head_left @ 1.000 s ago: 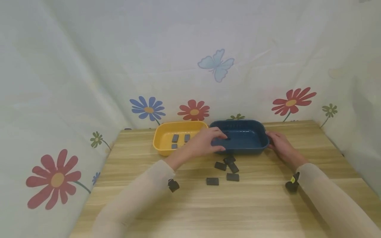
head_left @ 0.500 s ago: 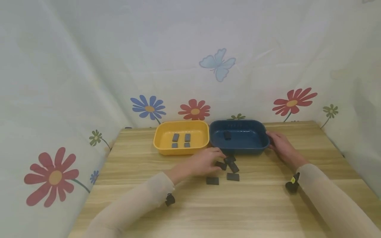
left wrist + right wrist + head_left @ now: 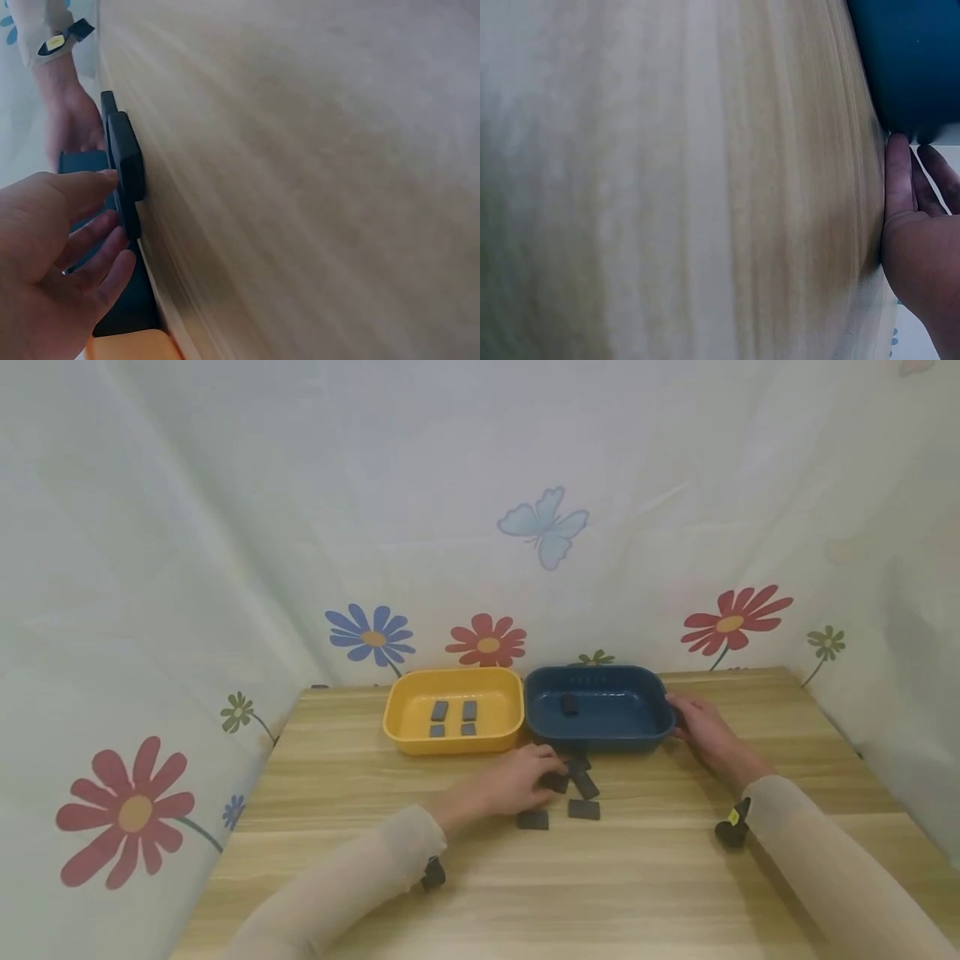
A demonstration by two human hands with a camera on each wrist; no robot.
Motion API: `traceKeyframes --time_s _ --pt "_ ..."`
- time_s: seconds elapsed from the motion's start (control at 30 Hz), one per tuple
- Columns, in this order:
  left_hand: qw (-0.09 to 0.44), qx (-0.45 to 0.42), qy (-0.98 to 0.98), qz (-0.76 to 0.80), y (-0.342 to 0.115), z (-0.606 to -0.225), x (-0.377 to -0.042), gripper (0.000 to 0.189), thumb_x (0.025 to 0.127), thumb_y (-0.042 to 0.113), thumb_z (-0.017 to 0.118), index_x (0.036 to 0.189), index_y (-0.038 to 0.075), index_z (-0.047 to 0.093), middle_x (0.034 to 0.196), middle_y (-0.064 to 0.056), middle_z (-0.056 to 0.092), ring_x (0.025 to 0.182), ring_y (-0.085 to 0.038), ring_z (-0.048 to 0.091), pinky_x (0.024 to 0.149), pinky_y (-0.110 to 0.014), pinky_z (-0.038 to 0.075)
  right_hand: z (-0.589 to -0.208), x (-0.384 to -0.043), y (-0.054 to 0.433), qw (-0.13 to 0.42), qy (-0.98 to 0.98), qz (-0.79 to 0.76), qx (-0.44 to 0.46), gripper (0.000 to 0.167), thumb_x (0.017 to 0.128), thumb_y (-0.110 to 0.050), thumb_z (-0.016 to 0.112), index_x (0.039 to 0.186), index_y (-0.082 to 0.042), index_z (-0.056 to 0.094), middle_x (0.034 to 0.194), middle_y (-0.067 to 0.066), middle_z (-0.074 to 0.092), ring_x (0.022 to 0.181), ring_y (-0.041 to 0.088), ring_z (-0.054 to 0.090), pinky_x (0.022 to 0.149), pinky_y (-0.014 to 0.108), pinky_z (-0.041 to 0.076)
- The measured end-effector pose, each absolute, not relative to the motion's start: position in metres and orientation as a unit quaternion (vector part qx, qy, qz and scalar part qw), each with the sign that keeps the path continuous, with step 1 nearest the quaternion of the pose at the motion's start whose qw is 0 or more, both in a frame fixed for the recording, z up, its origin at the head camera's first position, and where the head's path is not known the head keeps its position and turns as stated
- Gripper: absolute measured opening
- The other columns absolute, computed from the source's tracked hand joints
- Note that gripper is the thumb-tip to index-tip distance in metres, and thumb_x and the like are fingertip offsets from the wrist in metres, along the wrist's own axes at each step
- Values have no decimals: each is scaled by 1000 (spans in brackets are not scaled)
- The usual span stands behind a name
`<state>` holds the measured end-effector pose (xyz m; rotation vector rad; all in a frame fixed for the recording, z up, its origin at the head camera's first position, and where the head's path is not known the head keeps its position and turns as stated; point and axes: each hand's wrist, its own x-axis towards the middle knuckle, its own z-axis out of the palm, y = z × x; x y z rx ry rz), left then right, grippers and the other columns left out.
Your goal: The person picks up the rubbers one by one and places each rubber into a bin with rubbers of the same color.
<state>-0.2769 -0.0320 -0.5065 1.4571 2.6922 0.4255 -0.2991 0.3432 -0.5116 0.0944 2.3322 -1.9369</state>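
Observation:
My left hand (image 3: 517, 781) is low over the table, thumb and fingertips at opposite edges of a small black rectangular block (image 3: 557, 782), pinching it. In the left wrist view the fingers of the left hand (image 3: 45, 247) partly cover the blocks beside them. Close by lie more black blocks, one at a slant (image 3: 585, 784), one flat to the right (image 3: 583, 809) and one nearer me (image 3: 533, 820). My right hand (image 3: 708, 735) touches the right end of a dark blue tray (image 3: 600, 744); its fingers (image 3: 900, 176) look straight against the tray wall. Inside that tray lies one black block (image 3: 570, 704).
A yellow tray (image 3: 453, 745) stands left of the blue one, their ends touching. It holds several grey blocks, one of them at its back left (image 3: 439, 711). Both trays stand near the back of the wooden table (image 3: 600, 893), before a flower-printed cloth (image 3: 622, 585).
A black block is left lying in the blue tray as my left hand draws back. That hand then comes down to the loose blocks and closes its fingers on one. The right hand stays put.

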Motion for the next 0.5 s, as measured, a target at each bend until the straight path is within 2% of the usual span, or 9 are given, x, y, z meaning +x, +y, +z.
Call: traceKeyframes --time_s 0.3,0.5 --pt "12 475 870 132 -34 -511 -274 38 98 25 79 134 17 72 125 2 67 111 -13 61 96 -26 53 -510 -298 341 59 778 -625 34 68 115 -43 40 155 12 38 148 23 51 108 0 58 91 15 55" --pt "13 481 867 132 -34 -511 -275 37 96 24 80 132 17 74 124 1 66 111 -13 62 97 -25 53 -512 -298 342 57 774 -630 39 68 115 -43 41 155 12 38 142 16 56 107 0 60 91 16 55"
